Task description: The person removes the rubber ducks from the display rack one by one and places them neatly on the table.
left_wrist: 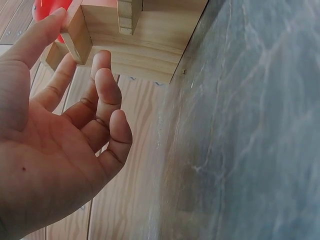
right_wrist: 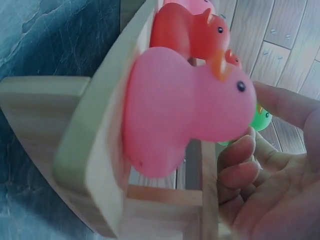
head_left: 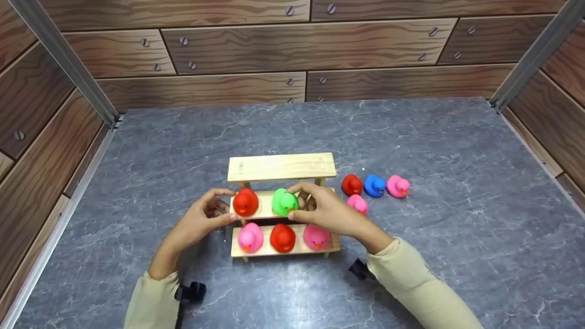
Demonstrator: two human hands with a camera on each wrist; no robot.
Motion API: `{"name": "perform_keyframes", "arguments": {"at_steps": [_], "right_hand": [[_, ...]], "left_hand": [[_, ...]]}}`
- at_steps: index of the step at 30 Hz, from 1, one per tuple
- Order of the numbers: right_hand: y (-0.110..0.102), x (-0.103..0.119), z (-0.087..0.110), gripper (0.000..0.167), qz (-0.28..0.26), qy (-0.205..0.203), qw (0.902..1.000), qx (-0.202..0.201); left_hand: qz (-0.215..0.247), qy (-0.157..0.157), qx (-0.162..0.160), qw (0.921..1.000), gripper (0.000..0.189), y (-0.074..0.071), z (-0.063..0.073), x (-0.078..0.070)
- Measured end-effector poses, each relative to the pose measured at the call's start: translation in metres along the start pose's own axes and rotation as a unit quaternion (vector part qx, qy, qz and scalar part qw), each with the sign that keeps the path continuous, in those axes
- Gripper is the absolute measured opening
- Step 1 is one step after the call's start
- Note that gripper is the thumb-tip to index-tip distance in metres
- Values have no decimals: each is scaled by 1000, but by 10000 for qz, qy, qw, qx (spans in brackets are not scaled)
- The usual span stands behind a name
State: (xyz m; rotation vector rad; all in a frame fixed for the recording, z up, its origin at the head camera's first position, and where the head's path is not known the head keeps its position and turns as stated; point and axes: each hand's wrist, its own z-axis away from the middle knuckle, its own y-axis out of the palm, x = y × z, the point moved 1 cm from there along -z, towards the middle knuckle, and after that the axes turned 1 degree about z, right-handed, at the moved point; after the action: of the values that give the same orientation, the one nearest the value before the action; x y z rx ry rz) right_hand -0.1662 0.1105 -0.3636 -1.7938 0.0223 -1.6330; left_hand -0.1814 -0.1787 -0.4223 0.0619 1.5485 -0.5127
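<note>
A three-step wooden stand (head_left: 283,168) stands on the grey marbled table. My right hand (head_left: 327,208) pinches a green rubber duck (head_left: 285,202) between thumb and fingers over the middle step, right of a red duck (head_left: 245,202). At the left end of that step, my left hand (head_left: 201,217) grips the board between thumb and forefinger; the other fingers are loosely bent in the left wrist view. Along the lowest step sit a pink duck (head_left: 250,238), a red duck (head_left: 283,238) and another pink duck (right_wrist: 165,110). The top step bears no duck.
Right of the stand, on the table, are a red duck (head_left: 352,184), a blue duck (head_left: 374,186) and a pink duck (head_left: 398,186). One more pink duck (head_left: 357,204) lies nearer, partly behind the right hand. Wood-patterned walls (head_left: 301,48) border the table.
</note>
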Motion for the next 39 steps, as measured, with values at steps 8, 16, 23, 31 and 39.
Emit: {"name": "perform_keyframes", "arguments": {"at_steps": [8, 16, 23, 31, 39], "right_hand": [[-9, -4, 10, 39, 54, 5, 10000, -44], [-23, -10, 17, 41, 47, 39, 9999, -147], [-39, -22, 25, 43, 166, -127, 9994, -281], [-63, -38, 42, 43, 214, 77, 9986, -486], [-82, -48, 56, 43, 296, 319, 9974, -571]], "left_hand": [[12, 12, -1, 10000, 52, 0, 0, 0], [-16, 7, 2, 10000, 52, 0, 0, 0], [-15, -12, 1, 10000, 51, 0, -1, 1], [-76, -47, -28, 10000, 51, 0, 0, 2], [-125, 22, -33, 9999, 51, -1, -1, 3]]}}
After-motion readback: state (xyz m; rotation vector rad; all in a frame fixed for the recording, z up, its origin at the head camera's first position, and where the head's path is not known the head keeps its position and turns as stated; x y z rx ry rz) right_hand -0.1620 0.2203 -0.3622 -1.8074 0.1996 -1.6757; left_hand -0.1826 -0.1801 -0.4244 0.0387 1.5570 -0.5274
